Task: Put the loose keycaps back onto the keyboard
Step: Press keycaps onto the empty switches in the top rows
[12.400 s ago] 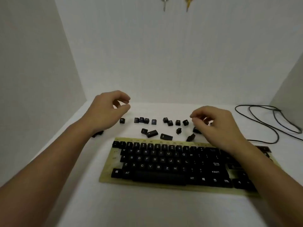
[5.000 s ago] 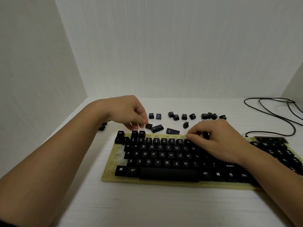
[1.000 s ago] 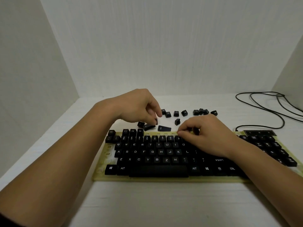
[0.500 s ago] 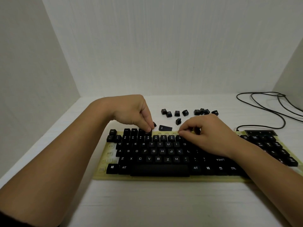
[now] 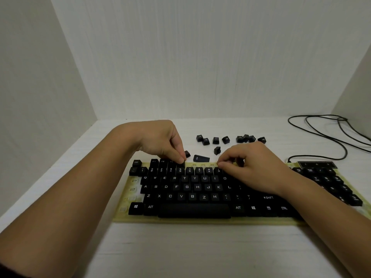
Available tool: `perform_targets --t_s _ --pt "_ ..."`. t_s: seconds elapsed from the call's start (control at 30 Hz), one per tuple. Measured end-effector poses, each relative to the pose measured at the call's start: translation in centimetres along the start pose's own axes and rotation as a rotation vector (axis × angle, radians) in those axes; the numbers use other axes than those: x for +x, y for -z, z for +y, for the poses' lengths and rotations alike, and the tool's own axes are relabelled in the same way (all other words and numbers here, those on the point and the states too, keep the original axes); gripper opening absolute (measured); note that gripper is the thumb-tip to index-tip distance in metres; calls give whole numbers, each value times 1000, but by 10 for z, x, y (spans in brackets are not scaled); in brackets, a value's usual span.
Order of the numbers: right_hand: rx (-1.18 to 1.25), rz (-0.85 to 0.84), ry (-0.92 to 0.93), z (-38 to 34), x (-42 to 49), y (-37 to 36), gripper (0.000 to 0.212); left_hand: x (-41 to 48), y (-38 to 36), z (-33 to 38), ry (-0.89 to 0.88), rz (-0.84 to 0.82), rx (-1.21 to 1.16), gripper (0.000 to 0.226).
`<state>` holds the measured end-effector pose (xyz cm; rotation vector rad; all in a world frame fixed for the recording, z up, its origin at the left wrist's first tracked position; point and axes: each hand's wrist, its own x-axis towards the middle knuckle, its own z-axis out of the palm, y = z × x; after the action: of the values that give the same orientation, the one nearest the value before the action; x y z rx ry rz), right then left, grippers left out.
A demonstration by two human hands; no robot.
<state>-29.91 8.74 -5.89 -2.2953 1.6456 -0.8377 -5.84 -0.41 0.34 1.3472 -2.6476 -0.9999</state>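
I log a pale yellow plastic keyboard base (image 5: 200,220) carrying black keys (image 5: 197,187) with white legends; loose black square keycaps (image 5: 216,140), white-marked; thin black cable (image 5: 341,141); white tabletop (image 5: 180,253); plain off-white walls (image 5: 200,57).

A: Backdrop?
B: Three white walls boxing in the desk. Back wall (image 5: 200,57) has a fine vertical grain. Left wall (image 5: 40,87) and right wall (image 5: 357,93) angle in toward it.
A: Surface?
B: White desk (image 5: 180,247) with a faint horizontal grain. It meets the back wall in a straight seam.
A: Light?
B: Soft and even. Both side walls read greyer than the back one. There's dim shade along the desk's left edge.
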Motion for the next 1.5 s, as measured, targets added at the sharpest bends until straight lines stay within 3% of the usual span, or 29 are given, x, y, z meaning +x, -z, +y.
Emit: perform_targets --t_s 0.33,0.5,0.7,1.0,1.33,1.5 --pt "-9 12 -6 1 2 -2 12 -5 -8 0 -44 131 90 11" --pt "-8 3 -33 -5 0 -1 12 -19 -16 -10 -18 376 39 30" --pt "-44 69 -144 -19 13 9 15 -39 -46 -35 -110 523 -31 21" --pt "-175 -140 -155 -18 101 10 23 -34 -63 -49 -238 701 -166 10" --pt "-273 -309 -204 -10 133 -22 34 -32 -63 -52 -302 732 -97 19" --pt "-278 -294 -220 -11 134 -26 35 -34 -62 -50 -301 718 -113 21"
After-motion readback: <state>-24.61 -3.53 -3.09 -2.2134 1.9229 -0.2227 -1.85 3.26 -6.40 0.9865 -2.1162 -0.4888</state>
